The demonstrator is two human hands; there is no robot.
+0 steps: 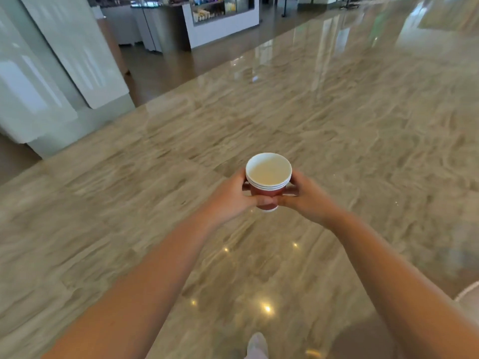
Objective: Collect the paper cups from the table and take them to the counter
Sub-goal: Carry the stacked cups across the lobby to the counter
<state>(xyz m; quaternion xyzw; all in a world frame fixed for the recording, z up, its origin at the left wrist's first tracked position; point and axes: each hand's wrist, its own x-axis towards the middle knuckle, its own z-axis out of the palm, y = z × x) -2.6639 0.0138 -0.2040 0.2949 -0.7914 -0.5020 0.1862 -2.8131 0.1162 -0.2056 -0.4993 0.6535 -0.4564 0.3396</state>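
A nested stack of red paper cups (268, 177) with white rims and a white inside is held upright in front of me, above the floor. My left hand (233, 195) wraps its left side and my right hand (305, 196) wraps its right side, thumbs meeting on the red wall. The top cup looks empty. A counter (220, 24) with a glass display of snacks stands far ahead at the top of the view. No table is in sight.
Polished beige marble floor (337, 125) stretches ahead to the counter. A large pale pillar (59, 73) rises at the left. My shoe (257, 345) shows at the bottom edge. A pale rounded edge (469, 291) sits at the lower right.
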